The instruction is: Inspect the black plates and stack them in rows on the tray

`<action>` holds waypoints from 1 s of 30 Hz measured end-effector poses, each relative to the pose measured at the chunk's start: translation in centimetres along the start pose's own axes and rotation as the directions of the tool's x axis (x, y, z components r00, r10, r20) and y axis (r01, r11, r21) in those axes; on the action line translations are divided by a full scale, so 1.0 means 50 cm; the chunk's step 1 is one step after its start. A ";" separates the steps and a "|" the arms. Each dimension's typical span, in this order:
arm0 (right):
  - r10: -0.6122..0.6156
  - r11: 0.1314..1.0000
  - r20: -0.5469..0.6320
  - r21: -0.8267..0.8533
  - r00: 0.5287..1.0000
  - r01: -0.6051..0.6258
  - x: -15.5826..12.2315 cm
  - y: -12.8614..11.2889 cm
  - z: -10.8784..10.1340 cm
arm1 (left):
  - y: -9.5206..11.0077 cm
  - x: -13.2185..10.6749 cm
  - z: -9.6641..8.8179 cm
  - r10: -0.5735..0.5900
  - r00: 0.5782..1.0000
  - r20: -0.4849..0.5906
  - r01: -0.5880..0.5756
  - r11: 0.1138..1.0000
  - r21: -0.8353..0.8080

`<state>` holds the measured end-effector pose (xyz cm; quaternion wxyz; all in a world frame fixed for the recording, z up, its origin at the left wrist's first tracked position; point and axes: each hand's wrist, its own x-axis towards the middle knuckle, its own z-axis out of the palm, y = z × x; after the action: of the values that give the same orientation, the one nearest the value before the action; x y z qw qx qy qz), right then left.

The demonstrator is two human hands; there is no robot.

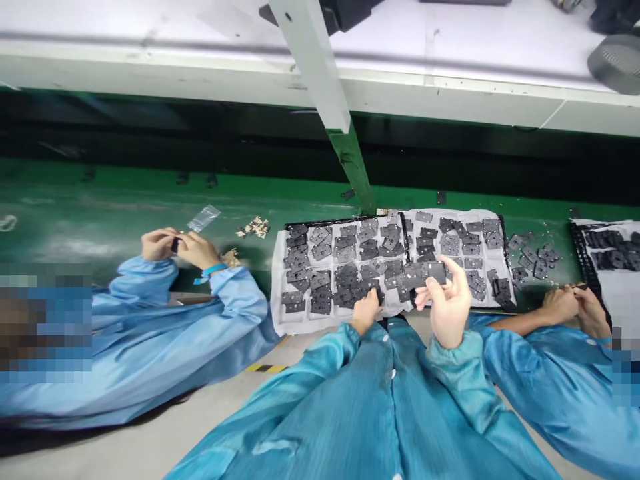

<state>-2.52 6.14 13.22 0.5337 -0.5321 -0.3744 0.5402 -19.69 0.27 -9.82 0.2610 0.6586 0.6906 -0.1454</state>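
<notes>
My left hand (367,312) is at the near edge of the left tray, its fingers closed on a small black plastic part that they partly cover. Held up over the gap between the trays, my right hand (450,303) pinches a flat black rectangular plate (436,272) between thumb and fingers. Beneath and around both hands, many flat black plastic parts (320,300) lie in small piles in the compartments of the white-lined left tray (281,293). The right tray (493,263) carries more such piles. The exact kind of these parts is too small to tell.
Co-workers in blue sit on both sides; one's hands (183,247) are left, another's hands (575,307) right. Loose black parts (537,257) lie beside the right tray. Small beige pieces (254,227) and a clear bag (204,217) lie left. A post (353,157) rises behind the trays.
</notes>
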 end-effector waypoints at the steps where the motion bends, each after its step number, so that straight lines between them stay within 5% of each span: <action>1: -0.014 1.000 -0.006 0.002 1.000 0.014 -0.004 -0.011 0.000 | -0.003 0.001 0.001 0.001 1.000 -0.009 -0.001 1.000 0.006; 10: 0.009 1.000 0.038 0.026 0.999 -0.010 0.020 -0.007 0.022 | -0.012 0.023 0.022 0.025 0.998 -0.058 -0.025 1.000 0.009; 18: 0.200 0.979 0.152 -0.081 0.968 -0.190 0.086 0.160 0.000 | -0.014 0.014 0.009 -0.012 0.998 -0.063 0.005 0.995 -0.102; 25: 0.355 0.876 0.029 -0.359 0.935 -0.321 0.118 0.356 -0.020 | -0.007 0.002 -0.051 0.013 0.999 -0.040 -0.025 0.947 -0.321; 28: 0.310 0.877 0.009 -0.390 0.951 -0.282 0.114 0.360 -0.027 | -0.018 -0.033 -0.105 0.049 0.999 0.007 -0.041 0.899 -0.436; 30: 0.268 0.885 -0.005 -0.394 0.963 -0.248 0.105 0.335 -0.029 | -0.026 -0.067 -0.158 0.115 0.992 0.045 -0.063 0.785 -0.616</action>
<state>-3.39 8.52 -4.23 0.3308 -0.6591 -0.4138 0.5338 -22.33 1.69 -1.67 0.4948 0.5636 0.6574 0.0727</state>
